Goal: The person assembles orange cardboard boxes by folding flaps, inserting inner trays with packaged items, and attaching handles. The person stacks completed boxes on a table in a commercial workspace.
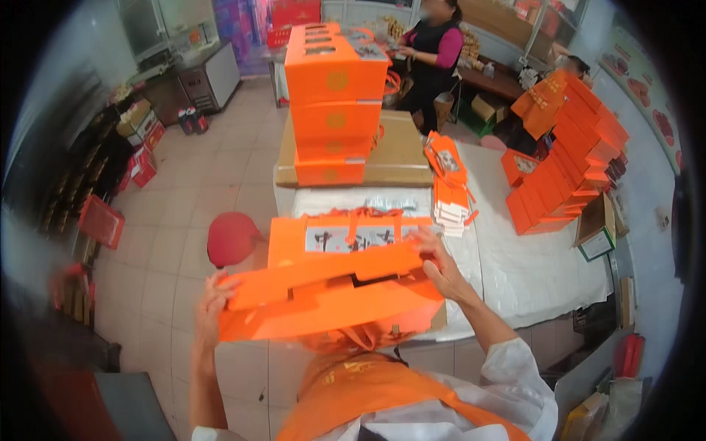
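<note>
Between my hands is an orange cardboard gift box [323, 312], with notched flaps meeting along a slot and a dark gap showing near its middle. My left hand [213, 305] grips its left end, fingers curled over the edge. At the upper right corner, my right hand [443, 266] pinches the card with the thumb on the near side. Just beyond stands another orange box [287, 241] with a grey printed panel and an orange ribbon handle. Orange ribbons [360, 336] hang below the held box, against my apron.
A tall stack of orange boxes [334, 117] rests on a brown carton [404, 158]. Flat orange pieces [450, 191] lie to its right. More boxes [566, 162] are piled at the far right. Two people work at the back. A red stool [232, 239] stands at left.
</note>
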Demonstrator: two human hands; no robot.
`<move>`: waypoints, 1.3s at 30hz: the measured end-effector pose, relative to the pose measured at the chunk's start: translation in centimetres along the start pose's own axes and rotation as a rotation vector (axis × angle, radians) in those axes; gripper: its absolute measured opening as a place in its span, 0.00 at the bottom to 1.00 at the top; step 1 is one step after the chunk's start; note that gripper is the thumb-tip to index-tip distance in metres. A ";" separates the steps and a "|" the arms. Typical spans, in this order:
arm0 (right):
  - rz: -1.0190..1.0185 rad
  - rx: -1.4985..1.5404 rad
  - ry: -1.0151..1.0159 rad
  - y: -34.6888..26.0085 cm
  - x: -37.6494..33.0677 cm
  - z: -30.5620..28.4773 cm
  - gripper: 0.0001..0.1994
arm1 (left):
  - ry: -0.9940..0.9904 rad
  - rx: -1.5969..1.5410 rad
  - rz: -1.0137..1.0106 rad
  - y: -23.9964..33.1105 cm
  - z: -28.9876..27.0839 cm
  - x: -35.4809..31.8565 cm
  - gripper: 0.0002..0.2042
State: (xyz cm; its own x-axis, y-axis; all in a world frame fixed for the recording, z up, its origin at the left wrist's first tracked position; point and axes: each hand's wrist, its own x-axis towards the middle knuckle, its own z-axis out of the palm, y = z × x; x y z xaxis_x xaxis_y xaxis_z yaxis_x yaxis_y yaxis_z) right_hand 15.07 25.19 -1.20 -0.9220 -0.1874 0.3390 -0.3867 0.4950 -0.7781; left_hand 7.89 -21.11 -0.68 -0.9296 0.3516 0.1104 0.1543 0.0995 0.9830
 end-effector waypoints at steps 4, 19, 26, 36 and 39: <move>0.044 -0.001 -0.063 -0.3 0.2 -0.6 0.12 | -0.148 0.689 0.154 1.4 0.6 0.0 0.16; 0.203 -0.696 -0.636 -5.9 5.3 -0.8 0.40 | -0.294 1.157 -0.005 4.2 2.8 1.6 0.37; 0.156 -0.931 -0.483 -4.5 4.2 0.8 0.40 | -0.164 1.295 0.077 2.3 3.4 2.1 0.35; 0.643 0.399 0.138 -0.5 1.2 -0.4 0.27 | 0.208 0.461 -0.379 2.1 1.1 1.0 0.32; 0.694 0.458 0.196 -2.0 -0.2 -1.6 0.25 | 0.257 0.403 -0.457 5.0 2.1 0.6 0.32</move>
State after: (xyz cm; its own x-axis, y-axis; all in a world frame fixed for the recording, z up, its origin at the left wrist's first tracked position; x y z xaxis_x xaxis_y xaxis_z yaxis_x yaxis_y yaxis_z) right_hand 16.02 25.56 1.10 -0.9493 0.2022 -0.2407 0.2543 0.0434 -0.9662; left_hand 8.77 -18.47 3.98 -0.9738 -0.0369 -0.2243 -0.2078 0.5444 0.8127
